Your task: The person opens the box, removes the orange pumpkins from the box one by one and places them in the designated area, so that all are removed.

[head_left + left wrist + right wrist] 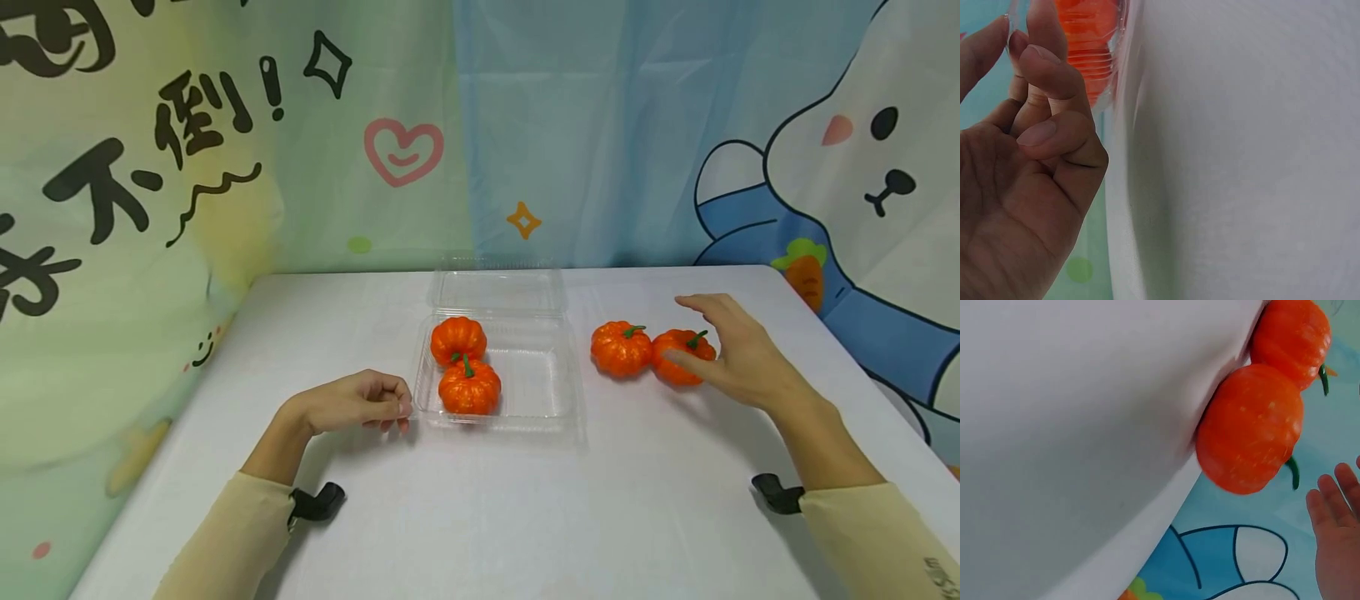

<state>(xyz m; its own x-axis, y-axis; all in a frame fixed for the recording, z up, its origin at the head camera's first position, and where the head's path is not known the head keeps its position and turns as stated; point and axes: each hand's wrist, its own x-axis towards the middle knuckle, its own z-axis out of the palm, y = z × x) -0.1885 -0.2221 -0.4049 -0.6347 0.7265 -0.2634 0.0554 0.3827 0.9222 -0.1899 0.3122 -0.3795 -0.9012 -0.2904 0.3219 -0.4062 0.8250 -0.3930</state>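
A clear plastic box (536, 383) lies with its lid folded back; two orange pumpkins, one at the back (457, 340) and one in front (469, 388), sit in its left half. My left hand (352, 404) pinches the box's left front edge between thumb and finger, the other fingers curled, as the left wrist view (1035, 144) also shows. Two more pumpkins touch side by side on the table, the left one (621, 350) and the right one (681, 357). Over the right one my right hand (738, 354) is spread, thumb in front of it; whether they touch I cannot tell.
A white cloth covers the table (480, 517). The open lid (498, 290) reaches the table's back edge. Behind hangs a printed curtain (585, 125) with a heart, lettering and a white cartoon animal. Each wrist wears a black strap mount.
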